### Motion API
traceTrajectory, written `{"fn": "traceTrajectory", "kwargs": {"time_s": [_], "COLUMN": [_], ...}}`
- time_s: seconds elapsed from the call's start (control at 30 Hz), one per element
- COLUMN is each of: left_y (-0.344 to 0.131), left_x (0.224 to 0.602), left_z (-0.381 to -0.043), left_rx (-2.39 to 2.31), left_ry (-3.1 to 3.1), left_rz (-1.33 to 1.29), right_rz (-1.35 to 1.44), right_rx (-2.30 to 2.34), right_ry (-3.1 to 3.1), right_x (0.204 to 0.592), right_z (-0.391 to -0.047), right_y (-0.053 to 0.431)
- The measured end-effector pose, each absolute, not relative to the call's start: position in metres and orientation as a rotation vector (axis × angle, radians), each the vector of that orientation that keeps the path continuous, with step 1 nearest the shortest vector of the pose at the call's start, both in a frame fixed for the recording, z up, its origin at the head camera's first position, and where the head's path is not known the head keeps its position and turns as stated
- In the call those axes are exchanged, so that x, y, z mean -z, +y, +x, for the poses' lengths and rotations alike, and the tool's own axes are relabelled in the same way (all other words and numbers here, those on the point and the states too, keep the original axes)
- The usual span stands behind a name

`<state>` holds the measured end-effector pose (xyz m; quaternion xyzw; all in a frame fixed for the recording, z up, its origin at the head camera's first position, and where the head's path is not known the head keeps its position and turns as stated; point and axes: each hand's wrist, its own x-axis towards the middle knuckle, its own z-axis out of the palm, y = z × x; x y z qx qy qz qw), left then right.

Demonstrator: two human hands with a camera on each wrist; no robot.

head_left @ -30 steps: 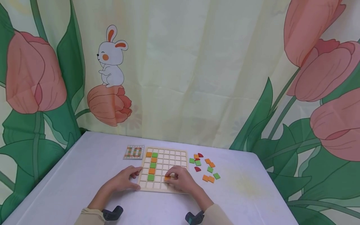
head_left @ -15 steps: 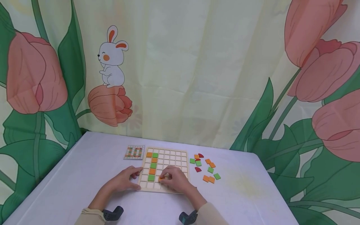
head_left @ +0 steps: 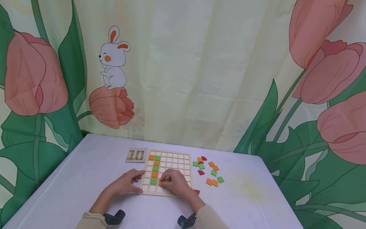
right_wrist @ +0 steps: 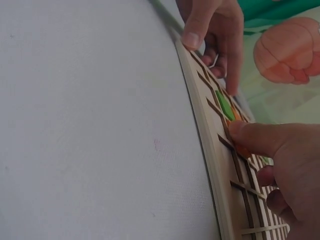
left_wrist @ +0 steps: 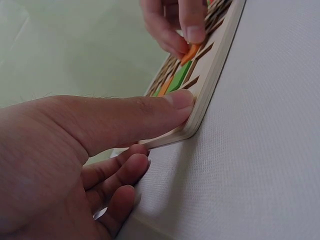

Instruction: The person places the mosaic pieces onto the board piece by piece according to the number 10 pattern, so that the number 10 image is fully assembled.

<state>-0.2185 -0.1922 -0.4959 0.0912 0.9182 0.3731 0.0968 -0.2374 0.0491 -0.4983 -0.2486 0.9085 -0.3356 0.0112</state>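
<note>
A wooden grid board lies on the table, with orange and green square tiles in a column on its left side. At the board's near left corner, my left hand rests its straight thumb on the rim; its index finger touches the left edge. My right hand pinches an orange tile between thumb and fingers. That tile is at a cell just right of the lowest green tile, tilted in the left wrist view. The right hand hides several cells of the near right part.
A small pattern card lies beyond the board's left side. To the right are loose orange tiles, green tiles and red quarter-round pieces. Another red piece shows beside the right wrist. A printed curtain hangs behind the table.
My right hand has slid left across the board with the orange tile, up to the cell beside the lowest green tile. A red piece by the right wrist has come into view. My left hand stays put.
</note>
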Motion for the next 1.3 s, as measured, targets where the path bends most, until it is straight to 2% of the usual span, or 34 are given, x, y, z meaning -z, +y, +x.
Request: {"fn": "traceTrajectory", "kwargs": {"time_s": [0.57, 1.3], "left_y": [-0.191, -0.191], "left_x": [0.5, 0.494], "left_z": [-0.22, -0.218], "left_rx": [-1.09, -1.061], "left_ry": [2.702, 2.729], "left_rz": [0.242, 0.252], "right_rz": [-0.759, -0.664], "right_rx": [1.074, 1.128], "right_ry": [2.821, 2.855], "right_x": [0.504, 0.499], "right_z": [-0.235, -0.232], "right_y": [0.051, 0.095]}}
